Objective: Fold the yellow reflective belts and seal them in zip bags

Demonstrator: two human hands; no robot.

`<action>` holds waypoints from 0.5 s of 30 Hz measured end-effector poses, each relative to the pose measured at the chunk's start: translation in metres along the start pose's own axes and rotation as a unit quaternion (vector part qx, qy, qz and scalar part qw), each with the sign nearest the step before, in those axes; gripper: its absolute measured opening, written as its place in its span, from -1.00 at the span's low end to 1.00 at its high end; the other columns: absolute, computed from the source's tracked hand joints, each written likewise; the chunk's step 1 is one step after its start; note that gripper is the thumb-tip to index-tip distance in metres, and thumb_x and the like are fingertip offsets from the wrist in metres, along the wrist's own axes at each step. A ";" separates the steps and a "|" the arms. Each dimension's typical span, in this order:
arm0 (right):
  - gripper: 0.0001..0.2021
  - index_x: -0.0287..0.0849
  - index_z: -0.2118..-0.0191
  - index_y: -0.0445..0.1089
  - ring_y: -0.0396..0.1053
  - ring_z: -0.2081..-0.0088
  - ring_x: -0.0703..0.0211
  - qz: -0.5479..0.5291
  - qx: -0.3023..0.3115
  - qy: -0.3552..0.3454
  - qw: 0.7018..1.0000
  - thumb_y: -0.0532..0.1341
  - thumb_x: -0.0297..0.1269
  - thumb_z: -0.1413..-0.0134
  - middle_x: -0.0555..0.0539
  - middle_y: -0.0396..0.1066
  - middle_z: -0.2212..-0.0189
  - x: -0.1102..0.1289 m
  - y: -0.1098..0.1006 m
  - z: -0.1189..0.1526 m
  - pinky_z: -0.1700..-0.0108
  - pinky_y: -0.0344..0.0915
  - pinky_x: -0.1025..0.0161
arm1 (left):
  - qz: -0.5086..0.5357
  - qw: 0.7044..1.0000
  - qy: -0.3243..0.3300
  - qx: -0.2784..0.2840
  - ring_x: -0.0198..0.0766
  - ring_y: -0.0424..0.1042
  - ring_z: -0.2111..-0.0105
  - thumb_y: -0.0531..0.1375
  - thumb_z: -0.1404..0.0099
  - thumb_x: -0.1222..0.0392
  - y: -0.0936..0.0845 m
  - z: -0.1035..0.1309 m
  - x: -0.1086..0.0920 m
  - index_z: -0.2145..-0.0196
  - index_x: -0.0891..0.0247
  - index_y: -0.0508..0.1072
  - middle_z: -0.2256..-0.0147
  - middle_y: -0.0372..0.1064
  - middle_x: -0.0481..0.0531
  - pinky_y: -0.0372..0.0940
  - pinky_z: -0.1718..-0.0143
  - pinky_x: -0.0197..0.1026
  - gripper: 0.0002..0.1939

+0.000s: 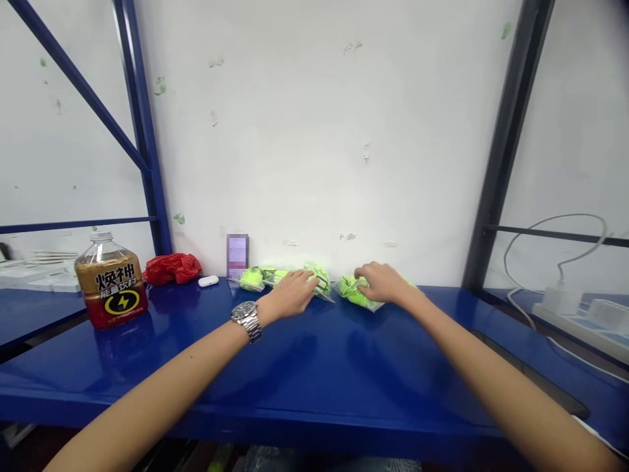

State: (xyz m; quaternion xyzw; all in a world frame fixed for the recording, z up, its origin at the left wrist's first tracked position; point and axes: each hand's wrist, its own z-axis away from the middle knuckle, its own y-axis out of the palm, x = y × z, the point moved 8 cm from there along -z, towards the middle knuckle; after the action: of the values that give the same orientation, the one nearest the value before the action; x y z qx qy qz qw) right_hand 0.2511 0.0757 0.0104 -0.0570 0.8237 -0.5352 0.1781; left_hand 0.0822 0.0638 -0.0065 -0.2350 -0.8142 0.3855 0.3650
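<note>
Several neon yellow-green bundles in clear plastic bags lie in a row along the back of the blue table, against the wall. My left hand (293,293), with a silver watch (247,320) on its wrist, hovers at the middle bundle (319,278), its fingers spread and bent downward. Part of that row is hidden behind it. Another bundle (251,279) lies farther left. My right hand (381,282) is over the right-hand bundle (351,289), thumb and fingers apart. Whether its fingertips touch the plastic I cannot tell.
A large drink bottle (112,282) stands at the left beside a red plastic bag (171,268). A white case (208,281) and an upright phone (237,255) are by the wall. To the right lie a dark flat device (531,373) and a power strip (584,324) with cables.
</note>
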 end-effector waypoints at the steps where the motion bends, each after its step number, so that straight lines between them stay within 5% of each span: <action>1: -0.67 -0.17 0.08 0.36 0.30 0.05 -0.09 0.006 0.018 -0.010 1.000 0.15 -0.30 0.03 -0.22 0.40 0.10 -0.006 0.008 0.006 0.20 0.17 0.19 | -0.020 1.000 0.013 0.001 -0.03 0.27 0.00 0.03 -0.32 0.30 0.007 -0.002 -0.004 -0.01 0.28 0.24 -0.01 0.24 0.24 0.20 0.02 -0.03 -0.71; 5: -0.40 -0.18 -0.07 0.19 0.27 0.04 -0.10 0.014 0.043 -0.028 0.999 0.22 -0.44 0.23 -0.26 0.26 -0.02 -0.027 0.031 0.035 0.15 0.19 0.16 | -0.058 0.997 -0.004 0.048 0.00 0.32 0.04 0.07 -0.22 0.46 0.044 -0.007 -0.005 -0.06 0.33 0.19 0.01 0.26 0.31 0.22 0.05 0.01 -0.56; 8: -0.46 -0.19 -0.06 0.18 0.26 0.03 -0.12 0.053 0.006 -0.050 0.997 0.25 -0.39 0.13 -0.28 0.23 -0.03 -0.030 0.038 0.049 0.12 0.18 0.11 | -0.046 0.996 -0.040 0.062 -0.03 0.37 0.10 -0.08 -0.27 0.52 0.064 -0.008 -0.001 -0.07 0.38 0.18 0.05 0.29 0.35 0.26 0.12 -0.02 -0.58; 12: -0.78 -0.19 0.07 0.28 0.33 0.12 -0.08 0.105 -0.029 -0.083 0.991 0.09 -0.37 -0.15 -0.31 0.30 0.06 -0.018 0.047 0.053 0.16 0.16 0.10 | -0.032 0.997 -0.043 0.062 0.02 0.34 0.05 -0.05 -0.23 0.53 0.070 -0.008 -0.004 -0.07 0.42 0.19 0.00 0.24 0.42 0.23 0.07 0.01 -0.56; 15: -0.77 -0.21 0.16 0.34 0.37 0.28 0.02 0.107 -0.031 -0.097 0.989 -0.04 -0.45 -0.22 -0.27 0.38 0.20 -0.004 0.050 0.052 0.23 0.13 0.15 | -0.011 0.998 -0.049 0.032 0.07 0.29 0.02 0.01 -0.22 0.47 0.057 -0.004 -0.010 -0.05 0.39 0.21 -0.07 0.17 0.42 0.17 0.01 0.07 -0.58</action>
State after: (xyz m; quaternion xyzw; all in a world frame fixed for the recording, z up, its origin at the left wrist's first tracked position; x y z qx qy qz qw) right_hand 0.2779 0.0531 -0.0526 -0.0263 0.8202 -0.4790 0.3116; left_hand 0.0974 0.0933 -0.0546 -0.1952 -0.8210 0.4184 0.3358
